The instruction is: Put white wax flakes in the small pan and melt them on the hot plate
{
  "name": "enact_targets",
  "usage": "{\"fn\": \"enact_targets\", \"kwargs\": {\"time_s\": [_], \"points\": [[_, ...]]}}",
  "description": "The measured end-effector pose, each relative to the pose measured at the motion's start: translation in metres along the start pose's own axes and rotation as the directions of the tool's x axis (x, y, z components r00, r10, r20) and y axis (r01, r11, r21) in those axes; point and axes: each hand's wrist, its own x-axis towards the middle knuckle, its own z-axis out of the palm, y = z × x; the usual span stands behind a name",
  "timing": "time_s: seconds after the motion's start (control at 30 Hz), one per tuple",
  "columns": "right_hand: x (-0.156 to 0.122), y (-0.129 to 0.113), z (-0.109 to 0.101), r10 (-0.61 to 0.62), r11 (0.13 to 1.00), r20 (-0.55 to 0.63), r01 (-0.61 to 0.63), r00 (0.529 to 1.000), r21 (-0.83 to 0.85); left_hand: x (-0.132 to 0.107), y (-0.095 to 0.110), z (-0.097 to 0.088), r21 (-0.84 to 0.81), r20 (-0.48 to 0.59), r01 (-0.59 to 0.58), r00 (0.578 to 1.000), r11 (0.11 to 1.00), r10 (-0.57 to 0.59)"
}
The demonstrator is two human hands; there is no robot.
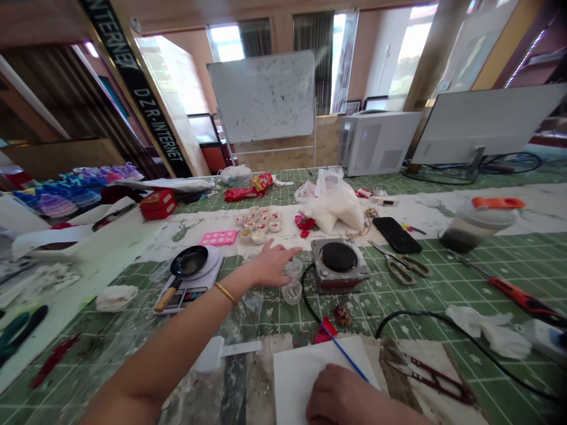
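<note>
My left hand reaches forward over the green cutting mat, fingers stretched out, touching a small clear cup; a second clear cup sits just below it. A gold bangle is on that wrist. My right hand rests closed at the bottom edge on a white sheet, holding a thin blue stick that points up-left toward red bits. A small electric hot plate stands right of the cups.
A digital scale carries a small black pan. Behind lie several filled little cups, a pink mould, a white powder bag, a phone, scissors, a lidded jar, a red-handled tool, snips.
</note>
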Motion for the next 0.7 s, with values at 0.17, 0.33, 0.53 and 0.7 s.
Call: {"fn": "enact_targets", "kwargs": {"time_s": [0.17,0.33,0.53,0.7], "points": [[0.001,0.001,-0.006,0.0,0.999,0.023,-0.001,1.0,0.047,0.014,0.019,0.013,0.111,0.043,-0.054,0.998,0.992,0.05],[0.001,-0.001,-0.006,-0.011,1.0,0.026,0.011,1.0,0.01,0.015,-0.007,0.024,0.205,0.029,0.064,0.997,0.977,-0.072],[-0.001,-0.005,-0.003,0.025,0.999,-0.007,-0.025,1.0,-0.038,0.007,-0.015,0.016,0.154,-0.024,0.119,0.993,0.981,-0.117],[0.0,-0.006,-0.008,-0.006,0.999,0.034,0.005,0.999,0.034,-0.026,-0.032,0.0,-0.143,-0.135,0.415,0.891,0.898,-0.433]]}}
